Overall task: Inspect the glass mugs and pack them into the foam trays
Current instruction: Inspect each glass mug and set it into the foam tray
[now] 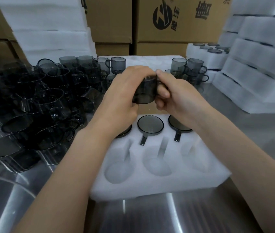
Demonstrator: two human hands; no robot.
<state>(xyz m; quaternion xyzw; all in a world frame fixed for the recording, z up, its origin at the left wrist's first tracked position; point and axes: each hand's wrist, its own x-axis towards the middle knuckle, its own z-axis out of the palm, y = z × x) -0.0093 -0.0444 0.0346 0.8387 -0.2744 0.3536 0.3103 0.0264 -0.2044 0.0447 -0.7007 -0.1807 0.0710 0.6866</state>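
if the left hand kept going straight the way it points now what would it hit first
The left hand grips the mug, so first the right hand holding its other side; past that, perhaps the standing mugs beyond, though depth is unclear.

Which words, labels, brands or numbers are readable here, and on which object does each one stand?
No text can be quoted with certainty.
Cardboard box: round black logo, a drawn mark without letters.
Beside it: small Chinese characters, turned sideways, not legible.
Further right: large Chinese characters, turned, partly cut off, not legible.
Held mug, foam tray: no text.
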